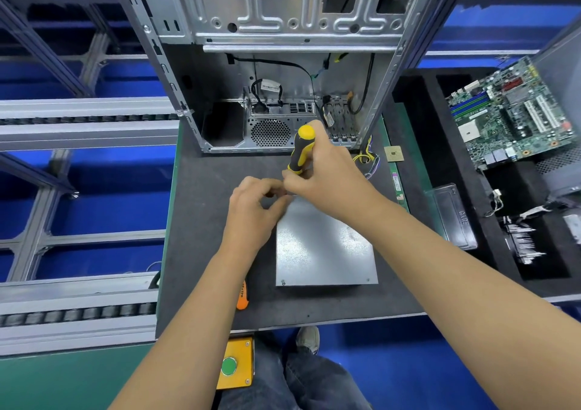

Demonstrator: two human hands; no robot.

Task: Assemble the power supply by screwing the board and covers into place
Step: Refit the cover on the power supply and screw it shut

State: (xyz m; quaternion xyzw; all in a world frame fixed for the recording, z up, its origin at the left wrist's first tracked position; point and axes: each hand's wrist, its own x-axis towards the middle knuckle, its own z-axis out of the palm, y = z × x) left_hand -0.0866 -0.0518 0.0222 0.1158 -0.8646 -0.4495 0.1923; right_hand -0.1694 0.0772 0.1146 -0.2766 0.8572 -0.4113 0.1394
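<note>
The power supply (323, 246) lies on the dark mat with its plain grey metal cover facing up. My right hand (327, 173) grips a yellow-and-black screwdriver (300, 148), held nearly upright over the cover's far left corner. My left hand (254, 208) sits just left of that corner, fingertips pinched together at the screwdriver's tip; what they pinch is hidden. Small screws show at the cover's near corners.
An open computer case (276, 63) stands behind the mat (204, 221). A motherboard (515, 114) and loose parts rest in black foam trays at right. An orange-handled tool (242, 296) lies near the mat's front edge. A yellow box with a green button (235, 365) hangs below.
</note>
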